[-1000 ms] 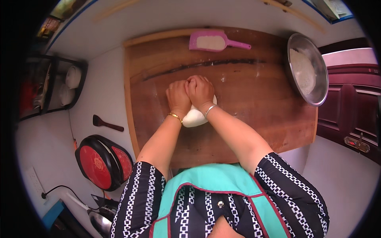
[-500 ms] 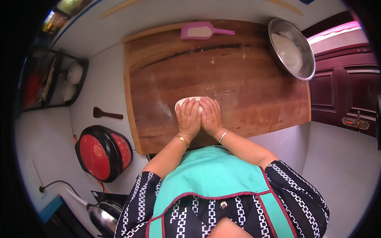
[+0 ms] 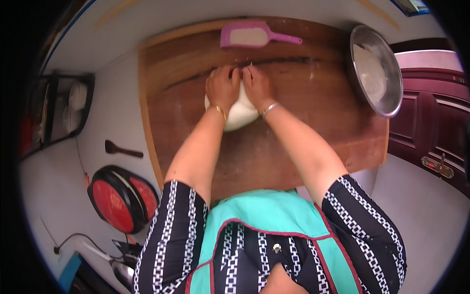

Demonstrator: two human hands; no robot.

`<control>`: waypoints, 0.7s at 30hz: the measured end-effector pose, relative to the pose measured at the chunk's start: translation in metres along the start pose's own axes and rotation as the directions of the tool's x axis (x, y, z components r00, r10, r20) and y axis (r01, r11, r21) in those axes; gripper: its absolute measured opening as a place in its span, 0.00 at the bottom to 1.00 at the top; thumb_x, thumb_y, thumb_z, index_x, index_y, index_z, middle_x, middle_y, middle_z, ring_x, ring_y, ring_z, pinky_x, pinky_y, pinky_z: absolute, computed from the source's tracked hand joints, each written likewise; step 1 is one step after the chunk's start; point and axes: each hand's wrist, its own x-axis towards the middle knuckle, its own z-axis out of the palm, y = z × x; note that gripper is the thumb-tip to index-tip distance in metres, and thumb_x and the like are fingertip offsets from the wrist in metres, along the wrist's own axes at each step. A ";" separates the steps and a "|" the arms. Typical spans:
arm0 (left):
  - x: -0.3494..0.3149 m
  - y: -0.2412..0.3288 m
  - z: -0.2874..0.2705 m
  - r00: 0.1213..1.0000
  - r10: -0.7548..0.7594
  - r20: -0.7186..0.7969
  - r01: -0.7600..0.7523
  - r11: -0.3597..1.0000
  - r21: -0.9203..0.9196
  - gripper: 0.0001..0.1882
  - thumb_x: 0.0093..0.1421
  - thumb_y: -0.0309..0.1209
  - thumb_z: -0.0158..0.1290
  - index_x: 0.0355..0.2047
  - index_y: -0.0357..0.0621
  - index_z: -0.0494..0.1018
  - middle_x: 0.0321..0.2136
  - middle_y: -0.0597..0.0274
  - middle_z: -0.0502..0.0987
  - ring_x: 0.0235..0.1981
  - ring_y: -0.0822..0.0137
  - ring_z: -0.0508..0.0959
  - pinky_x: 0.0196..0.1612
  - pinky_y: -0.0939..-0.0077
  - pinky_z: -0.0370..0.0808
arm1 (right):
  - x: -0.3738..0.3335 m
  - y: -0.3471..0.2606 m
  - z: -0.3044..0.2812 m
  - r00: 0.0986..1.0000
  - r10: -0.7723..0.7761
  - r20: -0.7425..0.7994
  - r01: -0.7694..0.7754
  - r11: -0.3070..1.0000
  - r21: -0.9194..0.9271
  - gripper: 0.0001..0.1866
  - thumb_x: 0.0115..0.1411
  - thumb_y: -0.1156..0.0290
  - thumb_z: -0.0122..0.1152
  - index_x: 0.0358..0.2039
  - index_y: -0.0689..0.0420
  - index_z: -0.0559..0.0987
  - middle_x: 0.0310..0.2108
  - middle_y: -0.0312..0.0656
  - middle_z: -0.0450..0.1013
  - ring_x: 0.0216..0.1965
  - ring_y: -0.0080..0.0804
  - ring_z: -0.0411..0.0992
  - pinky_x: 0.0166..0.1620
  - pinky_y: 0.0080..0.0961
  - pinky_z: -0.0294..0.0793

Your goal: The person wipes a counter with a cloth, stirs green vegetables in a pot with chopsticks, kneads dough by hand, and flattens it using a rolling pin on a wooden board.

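A smooth lump of white dough (image 3: pixel 241 115) lies on the brown wooden board (image 3: pixel 313 132), under my hands and wrists. My left hand (image 3: pixel 223 89) has its fingers curled over the dough's far part. Beside it, my right hand (image 3: pixel 258 88) is bent over the dough in the same way, the two thumbs close together. Both arms reach well forward. The hands cover the far edge of the dough, and the fingertips are partly hidden.
A pink scoop (image 3: pixel 286 38) with flour lies at the board's far edge. At the far right stands a metal bowl (image 3: pixel 359 73) holding flour (image 3: pixel 370 78). Left of the board are a dark spatula (image 3: pixel 125 149) and a red-and-black appliance (image 3: pixel 112 203). A dark red door (image 3: pixel 416 108) is at right.
Both hands have pushed forward from the board's near part toward its far side. The dough has moved away from me and now shows between and below my wrists.
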 end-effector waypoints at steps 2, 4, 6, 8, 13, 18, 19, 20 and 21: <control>0.010 -0.013 -0.026 0.937 -0.264 0.226 0.347 0.766 -0.541 0.12 0.62 0.36 0.50 0.38 0.42 0.76 0.35 0.66 0.78 0.39 0.67 0.76 0.45 0.70 0.69 | -0.029 -0.017 0.004 0.999 -0.036 0.033 0.033 0.996 0.085 0.13 0.63 0.61 0.46 0.36 0.55 0.76 0.36 0.47 0.73 0.43 0.49 0.70 0.44 0.41 0.69; -0.007 -0.040 -0.063 0.963 -0.270 0.018 0.208 0.695 -0.688 0.18 0.63 0.41 0.49 0.41 0.37 0.76 0.39 0.62 0.79 0.42 0.69 0.75 0.48 0.72 0.69 | -0.072 -0.016 0.000 0.997 0.059 0.048 -0.067 0.980 0.187 0.16 0.64 0.60 0.46 0.42 0.56 0.76 0.40 0.49 0.72 0.46 0.50 0.68 0.50 0.41 0.66; -0.042 -0.057 -0.096 0.899 -0.434 0.048 0.411 0.802 -0.434 0.20 0.63 0.41 0.47 0.41 0.35 0.76 0.41 0.54 0.79 0.45 0.63 0.76 0.50 0.70 0.69 | -0.126 -0.038 0.019 0.978 0.200 -0.067 -0.180 0.958 0.224 0.19 0.65 0.60 0.45 0.47 0.60 0.73 0.42 0.52 0.71 0.48 0.50 0.67 0.53 0.39 0.64; -0.082 -0.074 -0.115 0.769 -0.615 0.173 0.626 0.779 -0.018 0.22 0.64 0.42 0.45 0.41 0.34 0.75 0.43 0.49 0.78 0.47 0.58 0.76 0.51 0.67 0.68 | -0.172 -0.065 0.039 0.955 0.296 0.006 -0.284 0.910 0.303 0.20 0.65 0.59 0.46 0.47 0.62 0.71 0.42 0.53 0.72 0.49 0.50 0.68 0.54 0.38 0.64; -0.121 -0.068 -0.167 0.967 -0.210 0.146 0.192 0.973 0.127 0.15 0.62 0.36 0.45 0.37 0.40 0.76 0.39 0.47 0.77 0.44 0.47 0.74 0.47 0.59 0.70 | -0.178 -0.113 0.014 0.997 0.053 0.049 -0.063 0.973 0.220 0.13 0.63 0.65 0.47 0.36 0.59 0.77 0.39 0.50 0.73 0.44 0.48 0.71 0.47 0.38 0.70; -0.201 -0.011 -0.133 0.977 0.092 -0.193 -0.063 0.986 0.153 0.17 0.60 0.34 0.45 0.48 0.41 0.69 0.45 0.52 0.73 0.48 0.51 0.70 0.53 0.58 0.65 | -0.187 -0.125 0.028 0.909 -0.407 0.095 0.385 0.904 0.187 0.15 0.61 0.69 0.46 0.46 0.59 0.73 0.47 0.49 0.70 0.52 0.47 0.66 0.56 0.44 0.61; -0.222 -0.021 -0.131 0.957 0.118 -0.263 -0.059 0.973 0.224 0.21 0.60 0.35 0.45 0.53 0.42 0.67 0.51 0.53 0.69 0.53 0.52 0.67 0.58 0.55 0.60 | -0.209 -0.118 0.031 0.880 -0.455 0.134 0.446 0.890 0.091 0.16 0.61 0.69 0.46 0.48 0.57 0.72 0.50 0.48 0.69 0.56 0.46 0.64 0.60 0.47 0.57; -0.243 -0.036 -0.128 0.953 0.212 -0.217 -0.138 0.940 0.312 0.22 0.60 0.36 0.45 0.54 0.42 0.65 0.52 0.52 0.69 0.54 0.52 0.66 0.58 0.54 0.59 | -0.228 -0.117 0.030 0.863 -0.480 0.157 0.470 0.877 0.100 0.18 0.60 0.68 0.48 0.51 0.54 0.70 0.51 0.47 0.67 0.59 0.46 0.61 0.63 0.53 0.48; -0.253 -0.048 -0.124 0.942 0.294 -0.160 -0.214 0.896 0.390 0.24 0.61 0.36 0.45 0.56 0.41 0.64 0.53 0.52 0.68 0.56 0.51 0.66 0.59 0.53 0.58 | -0.243 -0.112 0.029 0.866 -0.465 0.183 0.465 0.884 0.044 0.18 0.59 0.68 0.50 0.51 0.53 0.69 0.52 0.46 0.67 0.60 0.46 0.60 0.63 0.51 0.48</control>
